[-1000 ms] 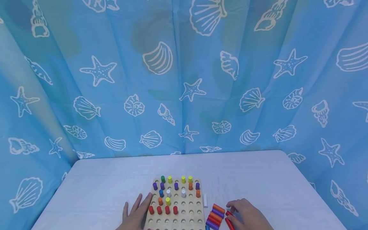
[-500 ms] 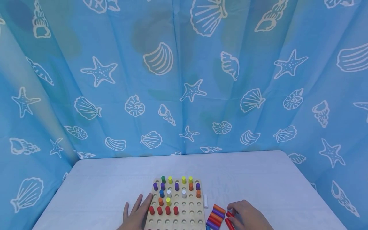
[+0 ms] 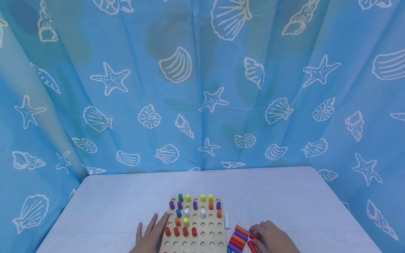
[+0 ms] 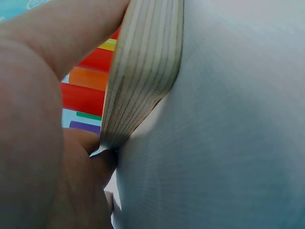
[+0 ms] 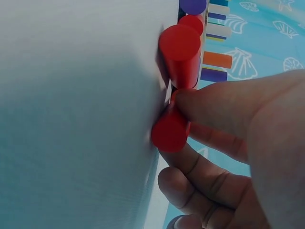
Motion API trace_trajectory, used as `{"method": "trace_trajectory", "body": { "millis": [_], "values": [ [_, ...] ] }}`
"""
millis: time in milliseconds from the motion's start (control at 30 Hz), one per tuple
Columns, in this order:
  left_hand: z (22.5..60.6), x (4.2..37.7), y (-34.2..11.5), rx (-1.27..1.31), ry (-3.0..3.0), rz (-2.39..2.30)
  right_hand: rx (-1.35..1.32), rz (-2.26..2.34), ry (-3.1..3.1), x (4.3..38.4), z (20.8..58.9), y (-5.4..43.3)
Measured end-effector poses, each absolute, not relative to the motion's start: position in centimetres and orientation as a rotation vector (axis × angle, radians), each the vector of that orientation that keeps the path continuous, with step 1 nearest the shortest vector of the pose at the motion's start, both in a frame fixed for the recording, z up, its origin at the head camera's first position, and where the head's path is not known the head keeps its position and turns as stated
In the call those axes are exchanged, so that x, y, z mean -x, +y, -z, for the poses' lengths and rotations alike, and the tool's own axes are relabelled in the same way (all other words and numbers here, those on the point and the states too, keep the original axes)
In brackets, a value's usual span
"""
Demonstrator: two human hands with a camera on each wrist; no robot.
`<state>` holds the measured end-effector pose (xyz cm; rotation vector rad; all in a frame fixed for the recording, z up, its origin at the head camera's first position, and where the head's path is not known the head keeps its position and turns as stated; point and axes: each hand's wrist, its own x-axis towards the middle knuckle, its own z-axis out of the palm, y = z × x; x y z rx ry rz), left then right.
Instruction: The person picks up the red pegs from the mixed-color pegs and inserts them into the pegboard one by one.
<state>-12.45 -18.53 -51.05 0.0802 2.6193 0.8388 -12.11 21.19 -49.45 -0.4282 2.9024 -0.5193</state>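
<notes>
A wooden pegboard (image 3: 207,239) stands at the front middle of the table, with coloured pegs upright in some of its holes. My left hand (image 3: 150,234) lies spread at its left side, fingers fairly straight. In the left wrist view the thumb and fingertips touch the layered edge (image 4: 143,76) of the board. My right hand (image 3: 273,238) is right of the board, low over the table. Between its thumb and fingers it pinches a red peg (image 5: 170,133) that lies on its side. Another red peg (image 5: 180,52) lies right beside that one.
A slanted row of orange, purple and red loose pegs (image 3: 237,239) lies between the board and my right hand. One white peg (image 3: 226,221) lies along the board's right edge. A blue curtain (image 3: 202,105) with shell prints hangs behind the table (image 3: 120,196).
The fingers of my right hand have closed in around the farther red peg, which has shifted slightly. My left hand stays at the board. The head view has drifted a little.
</notes>
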Motion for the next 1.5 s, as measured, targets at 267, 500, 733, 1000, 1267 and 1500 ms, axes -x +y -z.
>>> {"method": "trace_trajectory", "body": {
  "millis": [267,500,733,1000,1267,1500],
  "values": [
    [51.23,12.48,-18.61,-0.114,2.622,-0.838,0.387,0.496,2.899,12.03,49.19,20.89],
    [51.48,12.60,-18.60,-0.131,2.620,-0.829,0.341,0.497,2.897,12.02,49.07,20.67],
    [51.33,12.60,-18.57,-0.135,2.625,-0.835,0.361,0.494,2.910,12.04,48.99,20.99],
    [51.15,12.63,-18.48,-0.129,2.643,-0.830,0.367,0.497,2.911,12.12,48.93,21.25],
    [50.81,12.48,-18.43,-0.101,2.635,-0.809,0.287,0.513,2.921,12.08,48.66,20.79],
    [51.10,12.47,-18.71,-0.112,2.623,-0.810,0.276,0.511,2.952,11.86,48.48,20.42]
  ]
}}
